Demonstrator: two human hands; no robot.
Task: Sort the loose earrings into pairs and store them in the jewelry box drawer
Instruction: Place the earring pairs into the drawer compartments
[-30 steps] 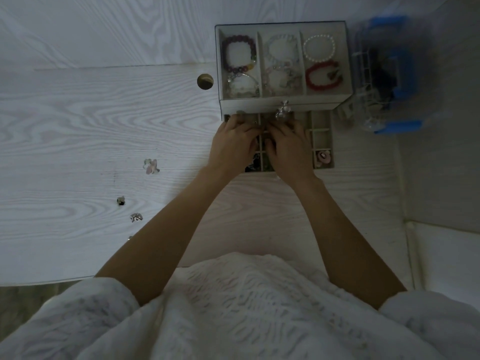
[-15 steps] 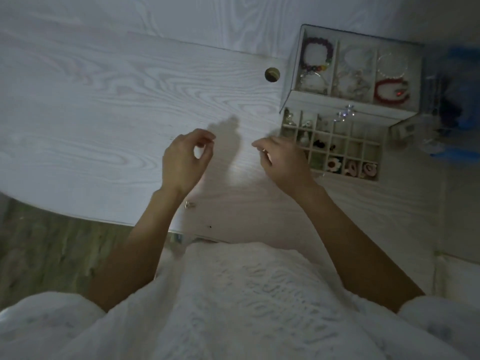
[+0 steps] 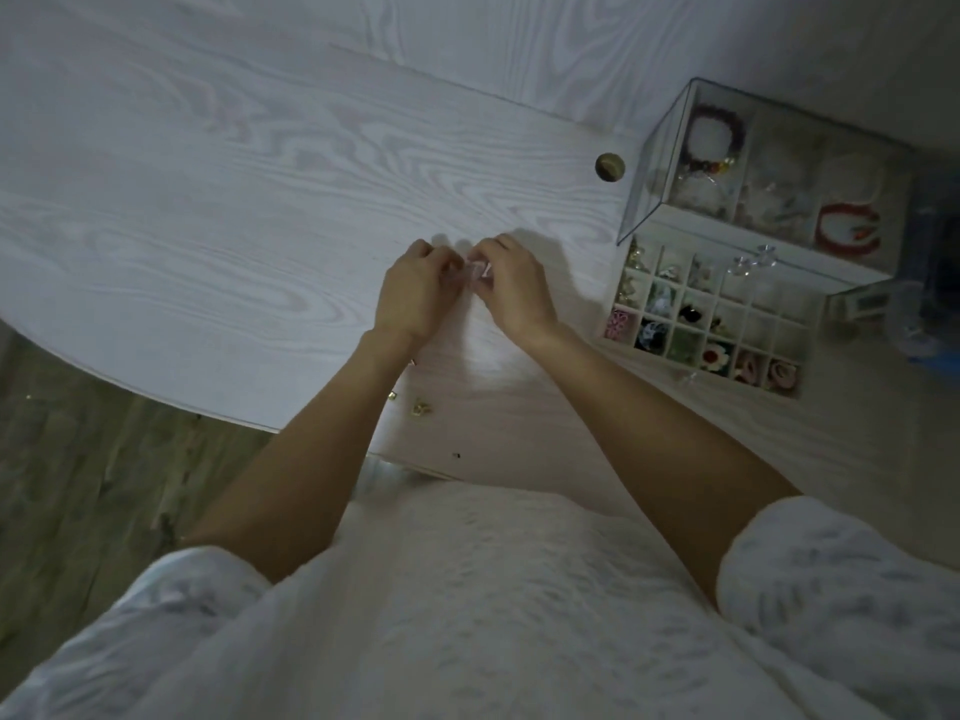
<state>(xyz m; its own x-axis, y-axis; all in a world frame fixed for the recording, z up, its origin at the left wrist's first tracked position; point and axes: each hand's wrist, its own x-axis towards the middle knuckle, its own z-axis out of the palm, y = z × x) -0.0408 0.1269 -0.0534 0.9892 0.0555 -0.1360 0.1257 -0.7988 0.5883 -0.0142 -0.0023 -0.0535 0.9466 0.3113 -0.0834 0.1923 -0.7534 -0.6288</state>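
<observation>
Earring (image 3: 475, 270), pale and blurred, sits mostly hidden, pinched between curled fingers of both hands.

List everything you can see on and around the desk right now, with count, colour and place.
desk: one, white wood grain, fills the view.
cable hole: one, round, left of the jewelry box.
jewelry box: one, clear-walled, desk's right; bracelets in its top tray.
drawer: one, pulled open, pale grid; earrings in many cells.
pale earring: one seen, pinkish, between both hands.
loose earrings: about two, gold, near the desk's front edge.
blue-and-clear container: one, blurred, far right.
left hand: fingers curled at the earring.
right hand: fingers pinching the earring.
</observation>
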